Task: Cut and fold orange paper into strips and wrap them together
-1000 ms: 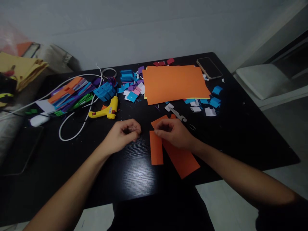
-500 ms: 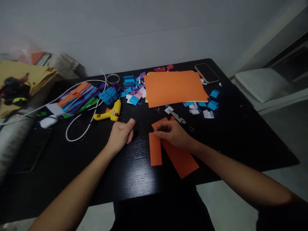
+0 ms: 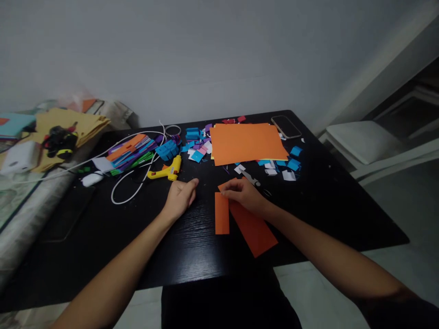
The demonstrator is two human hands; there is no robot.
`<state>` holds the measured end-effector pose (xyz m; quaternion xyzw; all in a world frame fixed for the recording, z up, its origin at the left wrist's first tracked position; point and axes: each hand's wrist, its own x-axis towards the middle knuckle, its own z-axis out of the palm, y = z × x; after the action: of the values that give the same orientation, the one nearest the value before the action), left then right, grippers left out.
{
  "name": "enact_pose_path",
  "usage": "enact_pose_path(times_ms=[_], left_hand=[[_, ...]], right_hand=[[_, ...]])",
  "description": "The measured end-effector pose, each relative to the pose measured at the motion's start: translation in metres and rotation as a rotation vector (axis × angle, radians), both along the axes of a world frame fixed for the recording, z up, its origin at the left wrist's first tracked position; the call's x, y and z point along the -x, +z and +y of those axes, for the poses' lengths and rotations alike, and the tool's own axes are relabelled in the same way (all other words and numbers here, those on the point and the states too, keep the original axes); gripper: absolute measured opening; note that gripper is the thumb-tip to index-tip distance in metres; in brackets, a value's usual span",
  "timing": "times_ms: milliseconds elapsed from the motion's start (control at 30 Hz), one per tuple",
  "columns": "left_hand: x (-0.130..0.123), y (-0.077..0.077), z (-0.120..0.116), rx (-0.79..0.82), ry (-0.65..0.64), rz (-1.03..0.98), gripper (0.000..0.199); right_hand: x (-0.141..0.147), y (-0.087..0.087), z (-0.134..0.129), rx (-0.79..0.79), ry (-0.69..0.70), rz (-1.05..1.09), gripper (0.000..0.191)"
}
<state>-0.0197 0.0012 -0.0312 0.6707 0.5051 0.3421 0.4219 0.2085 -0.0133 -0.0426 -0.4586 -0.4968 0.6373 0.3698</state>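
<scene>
My right hand (image 3: 245, 193) pinches the top corner of a small orange paper strip (image 3: 222, 217) between thumb and fingertips. Under that hand, a longer orange paper strip (image 3: 258, 233) lies slanted on the black table. Left of the strips, my left hand (image 3: 181, 195) rests on the table with curled fingers and nothing seen in it. Just beyond the left hand is a yellow hot glue gun (image 3: 174, 169). Scissors (image 3: 252, 178) lie beyond the right hand, partly hidden by it.
A stack of orange sheets (image 3: 248, 142) lies at the back among blue, white and purple paper scraps (image 3: 196, 155). Bundled coloured strips (image 3: 132, 153) and a looping white cable (image 3: 115, 194) are on the left. A phone (image 3: 286, 126) lies back right.
The view has tilted up and turned slightly left, so more of the left-side clutter shows. Both hands keep about the same pose, the right still pinching the small strip.
</scene>
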Motion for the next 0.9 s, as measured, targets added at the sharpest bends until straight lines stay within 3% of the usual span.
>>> enact_pose_path(times_ms=[167, 333, 467, 567, 767, 900], left_hand=[[-0.003, -0.004, 0.000, -0.137, 0.001, 0.029, 0.047], [0.000, -0.001, -0.001, -0.245, -0.128, 0.069, 0.044], [0.008, 0.006, -0.001, -0.329, -0.237, 0.066, 0.016], [0.013, 0.006, -0.001, -0.395, -0.221, 0.108, 0.030], [0.008, 0.001, -0.004, -0.437, -0.183, 0.218, 0.017], [-0.001, -0.003, -0.008, -0.442, -0.194, 0.310, 0.030]], right_hand=[[-0.001, -0.002, 0.002, -0.026, -0.002, -0.008, 0.020], [-0.002, -0.004, 0.002, -0.028, 0.004, -0.019, 0.022], [-0.003, -0.004, 0.001, -0.025, 0.011, -0.017, 0.024], [-0.002, -0.003, 0.001, -0.013, 0.021, -0.005, 0.028], [-0.001, -0.003, 0.002, -0.004, 0.025, 0.028, 0.033], [-0.001, -0.002, 0.001, -0.005, 0.033, 0.048, 0.035]])
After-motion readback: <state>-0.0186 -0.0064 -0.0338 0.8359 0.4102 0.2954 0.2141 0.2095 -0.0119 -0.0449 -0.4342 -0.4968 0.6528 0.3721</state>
